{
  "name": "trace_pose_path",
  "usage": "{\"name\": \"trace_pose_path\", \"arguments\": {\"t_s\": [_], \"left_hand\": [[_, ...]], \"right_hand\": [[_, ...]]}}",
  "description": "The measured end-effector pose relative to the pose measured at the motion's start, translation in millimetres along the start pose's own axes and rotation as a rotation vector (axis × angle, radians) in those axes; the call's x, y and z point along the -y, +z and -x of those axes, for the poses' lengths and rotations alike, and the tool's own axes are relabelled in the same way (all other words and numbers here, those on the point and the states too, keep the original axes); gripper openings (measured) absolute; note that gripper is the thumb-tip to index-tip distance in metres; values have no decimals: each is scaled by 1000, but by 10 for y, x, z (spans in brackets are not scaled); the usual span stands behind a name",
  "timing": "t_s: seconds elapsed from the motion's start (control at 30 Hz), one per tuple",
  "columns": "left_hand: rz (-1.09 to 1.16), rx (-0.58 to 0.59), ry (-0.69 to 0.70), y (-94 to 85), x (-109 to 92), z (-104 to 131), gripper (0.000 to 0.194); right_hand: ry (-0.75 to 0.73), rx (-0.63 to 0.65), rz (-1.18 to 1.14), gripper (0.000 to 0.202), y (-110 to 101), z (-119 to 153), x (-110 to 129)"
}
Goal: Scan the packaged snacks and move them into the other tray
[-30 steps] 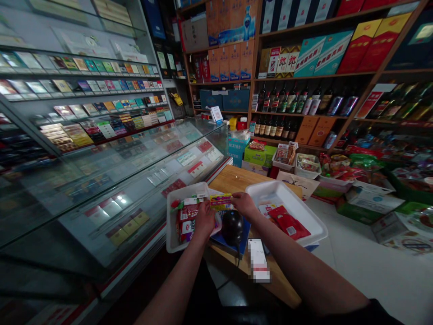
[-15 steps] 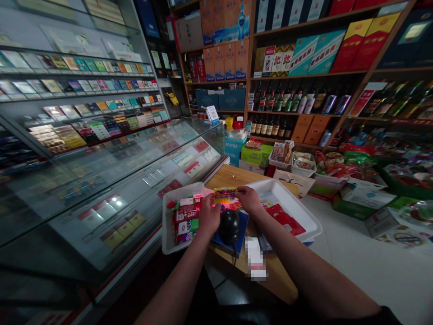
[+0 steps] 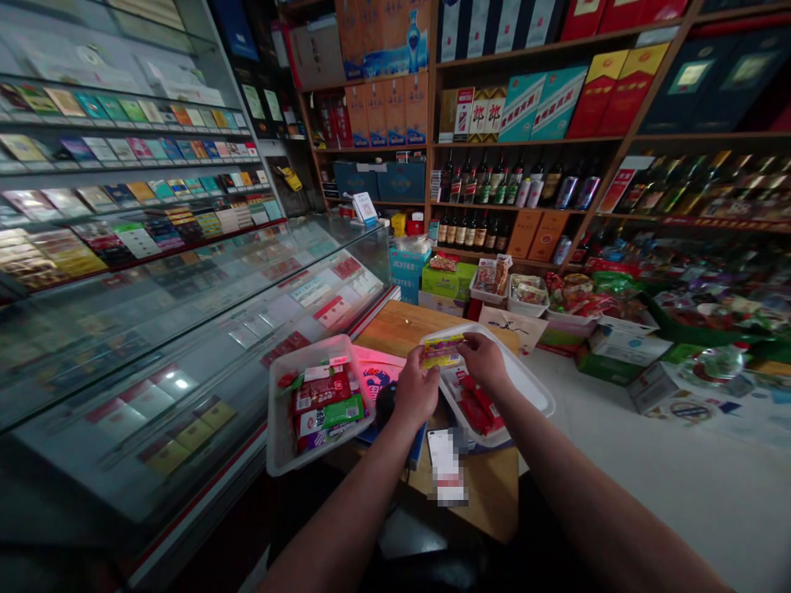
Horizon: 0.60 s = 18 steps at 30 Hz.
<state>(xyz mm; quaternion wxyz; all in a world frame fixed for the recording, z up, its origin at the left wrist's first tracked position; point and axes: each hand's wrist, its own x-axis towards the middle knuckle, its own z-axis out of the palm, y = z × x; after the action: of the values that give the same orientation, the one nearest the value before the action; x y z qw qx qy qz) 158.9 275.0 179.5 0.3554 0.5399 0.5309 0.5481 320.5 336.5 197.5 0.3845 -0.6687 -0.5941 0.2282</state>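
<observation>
Two hands are at work, and between them there is one yellow packet (image 3: 442, 352) with purple print. The left hand (image 3: 418, 390) has its grip closed at the left end of this packet, thumb and fingers pinching it. The right hand (image 3: 485, 361) pinches the other end, and its grip is also closed, with only the thickness of the packet between the fingertips. The packet is held in the air, over the far left part of the right white tub (image 3: 532, 394).

There are two white tubs on the wooden desk (image 3: 384, 324). In the right one I see at least two items: one red packet (image 3: 475, 409) and one red-and-white packet (image 3: 457, 381). The left white tub (image 3: 275, 441) has at least three: one dark red packet (image 3: 321, 392), one green packet (image 3: 337, 414) and one purple packet (image 3: 339, 433); the exact number I cannot tell, because they overlap. Between the tubs are one pink sheet (image 3: 378, 372) and one dark rounded device (image 3: 386, 399), partly hidden by the left hand. One phone (image 3: 446, 465) lies nearer to the person.

Beyond the desk, one shelf carries two teal boxes (image 3: 522, 107) and two red-and-yellow boxes (image 3: 596, 95); lower stand two orange boxes (image 3: 525, 235).
</observation>
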Motion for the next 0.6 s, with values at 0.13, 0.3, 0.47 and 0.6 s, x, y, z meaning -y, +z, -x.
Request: {"name": "trace_pose_path", "arguments": {"t_s": [0.13, 0.3, 0.47, 0.6], "left_hand": [[69, 84, -70, 307, 24, 116, 42], [112, 130, -195, 561, 108, 284, 44], [221, 145, -330, 686, 105, 400, 35], [342, 205, -442, 746, 100, 457, 28]], "right_hand": [[39, -17, 123, 40, -234, 57, -144], [65, 22, 250, 41, -387, 140, -336], [117, 56, 343, 44, -388, 208, -550], [163, 104, 426, 47, -362, 243, -729]]}}
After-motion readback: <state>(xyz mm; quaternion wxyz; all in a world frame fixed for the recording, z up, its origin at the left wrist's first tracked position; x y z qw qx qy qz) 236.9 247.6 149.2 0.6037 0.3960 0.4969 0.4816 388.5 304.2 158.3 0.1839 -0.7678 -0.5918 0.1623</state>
